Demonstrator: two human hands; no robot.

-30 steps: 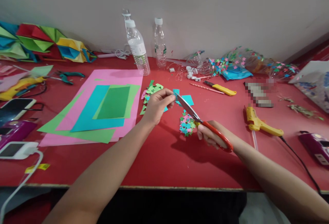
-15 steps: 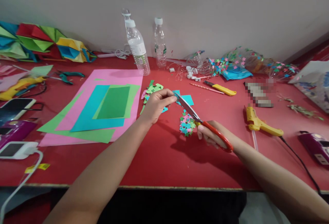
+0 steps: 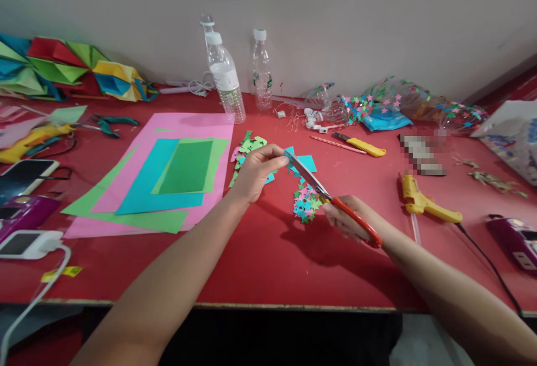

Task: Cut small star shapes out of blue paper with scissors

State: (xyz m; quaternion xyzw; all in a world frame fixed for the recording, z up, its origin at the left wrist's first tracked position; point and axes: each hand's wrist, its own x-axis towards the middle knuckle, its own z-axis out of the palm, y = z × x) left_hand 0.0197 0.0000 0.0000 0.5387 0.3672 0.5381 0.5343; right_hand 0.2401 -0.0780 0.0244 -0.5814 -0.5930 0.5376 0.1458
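Over the middle of the table, my left hand [image 3: 257, 174] pinches a small piece of blue paper [image 3: 287, 154] between thumb and index finger, and the fingertips hide most of it. My right hand [image 3: 344, 217] grips red-handled scissors [image 3: 354, 218], whose blades point up and left to the paper at my left fingertips. Below the blades lies a pile of small paper stars [image 3: 306, 203] in blue, pink and green. Green and pink scraps with star-shaped holes [image 3: 251, 145] sit behind my left hand. Blue paper pieces [image 3: 306, 163] rest behind the blades.
Coloured paper sheets [image 3: 142, 181] lie to the left. Plastic bottles [image 3: 226, 80] stand by the wall. A yellow cutter knife [image 3: 367, 146] and a yellow glue gun [image 3: 419, 201] with a cord are on the right. Phones, pliers [image 3: 111, 123] and folded paper shapes [image 3: 59, 69] occupy the far left.
The scissors and my right hand have shifted very slightly. My left hand keeps its pinch in nearly the same place.
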